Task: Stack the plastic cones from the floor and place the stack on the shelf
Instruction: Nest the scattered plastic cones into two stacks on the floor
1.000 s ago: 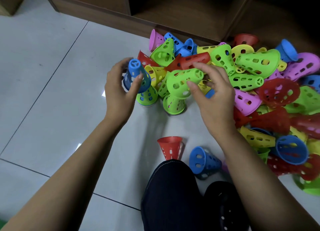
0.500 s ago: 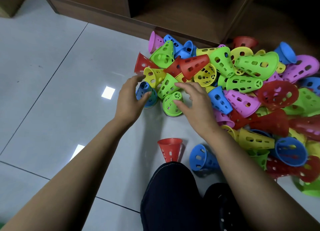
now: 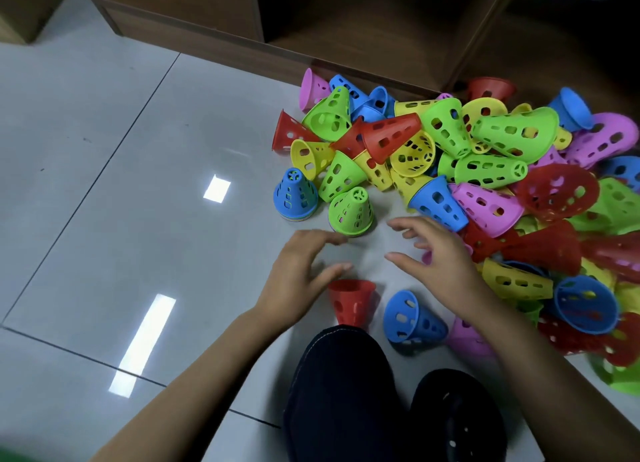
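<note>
Item: green-topped stack (image 3: 351, 212), upright on the floor (image 3: 138, 219).
Blue-topped stack (image 3: 295, 194): just left of it.
Loose cones (image 3: 485, 170): heaped to its right.
Shelf (image 3: 346, 21): behind it.
Red cone (image 3: 351, 300): in front of it, mouth up.
Your left hand (image 3: 298, 278) and right hand (image 3: 440, 253): in front of it, each grip spread and empty.
Handling: take one cone, turn it wide end down, and seat it squarely.

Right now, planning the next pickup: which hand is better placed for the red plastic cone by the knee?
Left. The left hand is open, its thumb beside the red perforated plastic cone; the right hand is farther off.
</note>
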